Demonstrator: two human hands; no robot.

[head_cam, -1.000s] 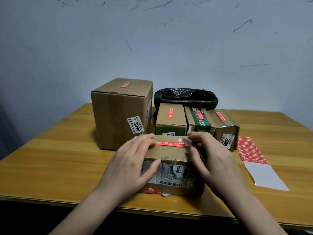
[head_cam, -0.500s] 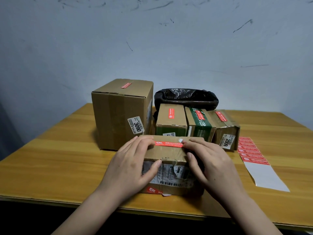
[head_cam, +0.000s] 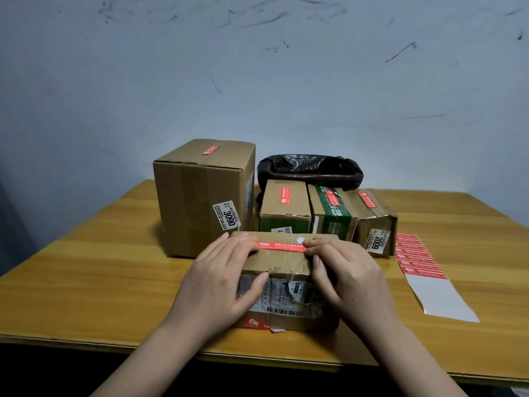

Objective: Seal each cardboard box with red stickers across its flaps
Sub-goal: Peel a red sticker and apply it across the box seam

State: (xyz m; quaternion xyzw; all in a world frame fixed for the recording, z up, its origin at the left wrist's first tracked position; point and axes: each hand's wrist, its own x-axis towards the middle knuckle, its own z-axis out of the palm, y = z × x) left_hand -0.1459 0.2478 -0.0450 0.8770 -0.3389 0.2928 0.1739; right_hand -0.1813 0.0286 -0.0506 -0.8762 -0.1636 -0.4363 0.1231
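A brown cardboard box [head_cam: 283, 265] carries a red sticker [head_cam: 282, 246] with white lettering. At 12 o'clock, a brown box [head_cam: 332, 214] wears a green band. At 3 o'clock, a white sheet [head_cam: 438, 296] holds red stickers. The bench [head_cam: 100, 276] is honey-yellow woodgrain; a black bag [head_cam: 310, 170] sits behind; the wall [head_cam: 257, 81] is pale blue-grey with dark scuffs.

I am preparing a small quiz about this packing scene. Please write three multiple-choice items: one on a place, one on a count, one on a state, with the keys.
1. Where does the sticker sheet lie?
A. right of the boxes
B. on the tall box
C. in the black bag

2. How many boxes stand on the table?
A. three
B. five
C. seven

3. What is on the near box?
A. nothing
B. open flaps
C. a red sticker under both hands

Key: 1 A, it lies flat on the table's right. 2 B, four behind, one in front. 3 C, left hand and right hand press its ends.
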